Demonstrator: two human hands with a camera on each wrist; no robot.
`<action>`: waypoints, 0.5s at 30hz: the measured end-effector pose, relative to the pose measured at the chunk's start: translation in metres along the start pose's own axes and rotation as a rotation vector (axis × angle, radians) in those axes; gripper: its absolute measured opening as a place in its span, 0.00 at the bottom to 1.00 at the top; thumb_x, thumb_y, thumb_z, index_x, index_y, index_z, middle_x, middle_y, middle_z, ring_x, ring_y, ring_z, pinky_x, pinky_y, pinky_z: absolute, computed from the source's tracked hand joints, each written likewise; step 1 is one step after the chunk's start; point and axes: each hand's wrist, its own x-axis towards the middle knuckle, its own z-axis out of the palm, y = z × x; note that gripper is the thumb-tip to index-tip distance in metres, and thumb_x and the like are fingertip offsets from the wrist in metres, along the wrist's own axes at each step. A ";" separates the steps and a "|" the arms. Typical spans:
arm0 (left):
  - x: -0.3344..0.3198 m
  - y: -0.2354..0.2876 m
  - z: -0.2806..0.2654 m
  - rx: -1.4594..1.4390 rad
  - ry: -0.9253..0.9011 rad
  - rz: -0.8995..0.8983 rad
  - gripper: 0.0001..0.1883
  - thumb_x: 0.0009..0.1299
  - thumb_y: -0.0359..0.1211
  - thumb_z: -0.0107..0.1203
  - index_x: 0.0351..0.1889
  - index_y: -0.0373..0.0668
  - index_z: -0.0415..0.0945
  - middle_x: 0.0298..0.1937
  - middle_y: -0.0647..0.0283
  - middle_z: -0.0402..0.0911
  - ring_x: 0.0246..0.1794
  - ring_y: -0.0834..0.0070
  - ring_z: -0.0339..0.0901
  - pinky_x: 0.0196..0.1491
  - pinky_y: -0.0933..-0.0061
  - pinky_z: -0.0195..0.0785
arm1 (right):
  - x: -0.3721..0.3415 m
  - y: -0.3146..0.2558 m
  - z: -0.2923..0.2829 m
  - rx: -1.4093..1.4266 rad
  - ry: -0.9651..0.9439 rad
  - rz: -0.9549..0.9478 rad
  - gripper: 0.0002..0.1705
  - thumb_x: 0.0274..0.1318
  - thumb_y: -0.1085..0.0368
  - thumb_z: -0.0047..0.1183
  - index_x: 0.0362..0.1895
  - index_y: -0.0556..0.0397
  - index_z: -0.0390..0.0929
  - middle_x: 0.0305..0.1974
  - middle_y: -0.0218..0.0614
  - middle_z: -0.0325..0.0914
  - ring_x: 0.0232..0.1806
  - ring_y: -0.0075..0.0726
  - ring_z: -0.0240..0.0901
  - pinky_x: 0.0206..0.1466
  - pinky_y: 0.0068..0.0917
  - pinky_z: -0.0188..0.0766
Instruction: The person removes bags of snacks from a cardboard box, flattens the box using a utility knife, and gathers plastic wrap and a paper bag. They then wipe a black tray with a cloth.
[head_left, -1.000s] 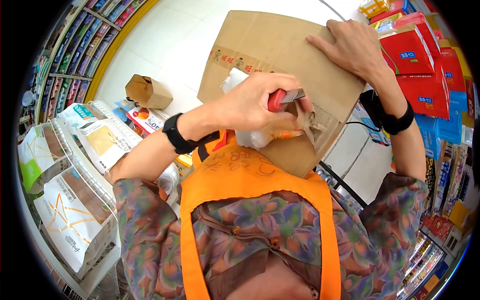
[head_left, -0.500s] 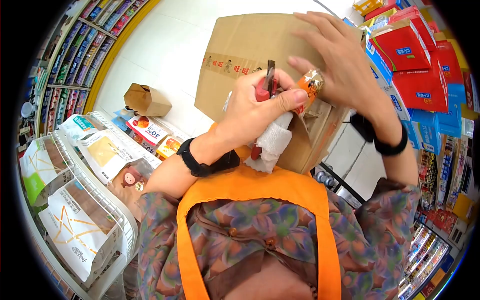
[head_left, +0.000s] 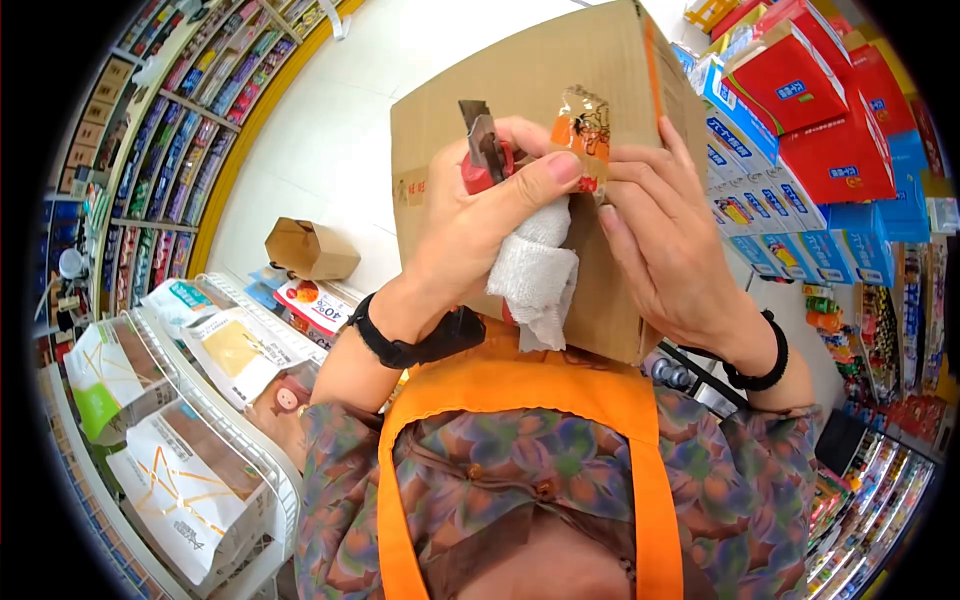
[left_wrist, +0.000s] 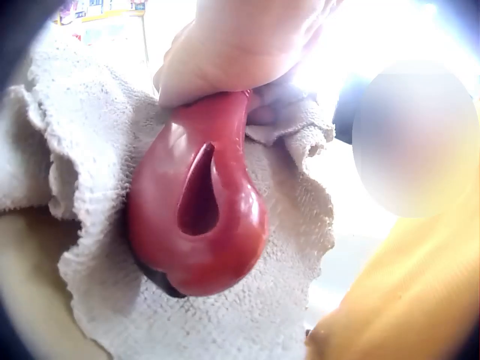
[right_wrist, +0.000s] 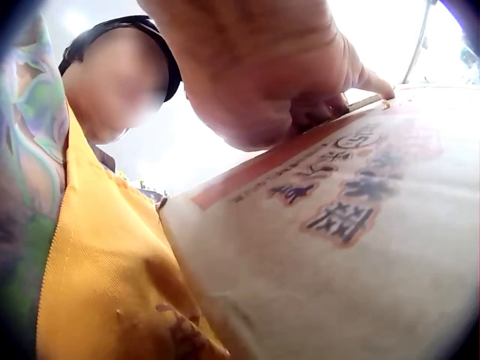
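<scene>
My left hand (head_left: pixel 445 230) grips red-handled scissors (left_wrist: pixel 199 259), their dark blades (head_left: pixel 480 135) pointing up past the fingers. A white cloth (head_left: pixel 535 270) hangs from the same grip, behind the handle in the left wrist view. My left thumb also holds an orange packet (head_left: pixel 582 135) with a gold end. Under both hands is a large cardboard box (head_left: pixel 515 75), propped against the orange apron (head_left: pixel 520 390). My right hand (head_left: pixel 680 240) grips the box's right edge, its nearest fingertips right beside the packet. In the right wrist view, printed lettering (right_wrist: pixel 341 217) covers the box side below that hand.
To the left, a white wire rack (head_left: pixel 255 445) holds several bagged foods, with a small open carton (head_left: pixel 310 250) beyond it. Red gift boxes (head_left: pixel 835 150) and blue-and-white cartons (head_left: pixel 745 170) are stacked at right. Stocked shelves (head_left: pixel 190 120) line the far left.
The box has turned and shifted. My right hand has come from its far edge down beside my left. The scissors have swung from pointing right to upright, and the orange packet now shows by my left thumb.
</scene>
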 end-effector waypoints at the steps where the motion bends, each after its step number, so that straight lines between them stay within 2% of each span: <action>1: 0.000 -0.002 0.000 0.006 0.004 0.008 0.08 0.66 0.32 0.62 0.37 0.40 0.76 0.35 0.69 0.79 0.33 0.86 0.72 0.38 0.84 0.66 | -0.001 0.003 0.002 0.021 0.034 -0.006 0.07 0.53 0.74 0.51 0.38 0.59 0.74 0.40 0.40 0.75 0.50 0.45 0.71 0.68 0.62 0.49; 3: -0.001 -0.001 0.002 -0.010 0.011 0.015 0.09 0.66 0.32 0.62 0.38 0.39 0.76 0.36 0.68 0.79 0.35 0.85 0.72 0.39 0.83 0.66 | 0.000 0.003 0.003 0.064 0.065 -0.001 0.07 0.53 0.75 0.51 0.38 0.60 0.74 0.39 0.41 0.75 0.49 0.46 0.71 0.68 0.61 0.49; 6: -0.001 0.002 0.006 0.034 -0.042 0.162 0.09 0.66 0.32 0.62 0.37 0.38 0.76 0.38 0.66 0.78 0.37 0.83 0.72 0.42 0.81 0.65 | 0.002 0.003 -0.001 0.112 0.051 0.026 0.07 0.55 0.76 0.48 0.39 0.63 0.73 0.41 0.45 0.74 0.50 0.49 0.71 0.69 0.59 0.49; 7: 0.001 0.003 0.001 0.107 -0.120 0.200 0.08 0.65 0.32 0.62 0.35 0.37 0.75 0.38 0.63 0.78 0.38 0.82 0.72 0.43 0.78 0.65 | 0.003 0.003 -0.003 0.123 0.039 0.040 0.07 0.57 0.76 0.47 0.40 0.65 0.73 0.42 0.46 0.74 0.50 0.50 0.70 0.69 0.58 0.49; 10: -0.006 0.011 -0.007 0.205 -0.124 0.227 0.08 0.65 0.32 0.62 0.32 0.38 0.74 0.38 0.63 0.78 0.37 0.81 0.72 0.43 0.77 0.65 | 0.004 0.008 -0.012 0.124 0.101 0.098 0.09 0.60 0.74 0.44 0.42 0.66 0.73 0.45 0.46 0.75 0.51 0.47 0.71 0.68 0.48 0.54; 11: -0.007 0.012 -0.006 0.212 -0.067 0.210 0.09 0.66 0.32 0.60 0.29 0.40 0.72 0.34 0.65 0.76 0.34 0.81 0.70 0.39 0.79 0.64 | 0.003 0.011 -0.018 0.122 0.118 0.151 0.10 0.62 0.73 0.43 0.43 0.66 0.73 0.46 0.45 0.75 0.52 0.45 0.71 0.66 0.44 0.56; 14: -0.009 0.018 -0.033 -0.008 -0.001 0.155 0.10 0.68 0.32 0.57 0.27 0.43 0.68 0.27 0.68 0.71 0.28 0.82 0.66 0.33 0.81 0.59 | -0.003 0.022 -0.044 0.163 0.110 0.284 0.12 0.65 0.71 0.41 0.46 0.66 0.73 0.49 0.44 0.74 0.53 0.37 0.70 0.61 0.32 0.61; 15: -0.010 0.024 -0.031 -0.045 0.025 0.142 0.12 0.68 0.33 0.55 0.25 0.44 0.64 0.21 0.70 0.64 0.24 0.83 0.61 0.27 0.82 0.52 | -0.005 0.025 -0.054 0.208 0.077 0.319 0.13 0.65 0.70 0.40 0.47 0.66 0.72 0.49 0.43 0.74 0.53 0.35 0.69 0.59 0.29 0.62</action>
